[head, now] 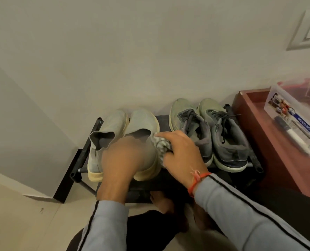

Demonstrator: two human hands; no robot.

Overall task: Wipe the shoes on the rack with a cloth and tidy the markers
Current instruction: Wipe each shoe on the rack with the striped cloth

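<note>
Shoes (141, 142): I pinch the cloth (162, 146) in my right hand (179, 153); my blurred left hand (127, 158), seemingly open, steadies poorly, so one may slide off the rack (83, 154).

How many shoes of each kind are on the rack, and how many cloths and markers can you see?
Pale slip-on shoes: 2
Grey lace-up sneakers: 2
Cloths: 1, held in the right hand
Markers: 1 plainly visible, by the clear box; any others cannot be told
Total: 6
</note>
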